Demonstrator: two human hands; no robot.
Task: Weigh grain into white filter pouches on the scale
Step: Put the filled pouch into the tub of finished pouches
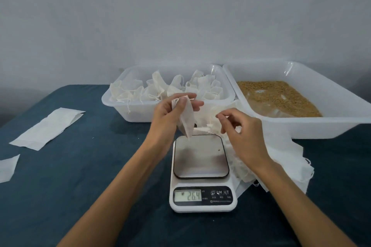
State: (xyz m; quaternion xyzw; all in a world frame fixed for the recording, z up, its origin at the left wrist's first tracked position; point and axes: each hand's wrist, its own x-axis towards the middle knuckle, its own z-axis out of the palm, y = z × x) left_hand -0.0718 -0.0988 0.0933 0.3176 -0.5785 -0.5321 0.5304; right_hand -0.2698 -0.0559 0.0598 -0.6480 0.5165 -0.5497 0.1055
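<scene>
Your left hand (170, 110) pinches an empty pouch (187, 120) above the scale (201, 172) at centre frame; your right hand (241, 128) hovers beside it, fingers loosely curled, holding nothing.

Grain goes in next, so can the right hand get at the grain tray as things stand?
Probably yes: the right hand holds nothing, and the open-topped grain tray sits just beyond it with nothing between.
</scene>
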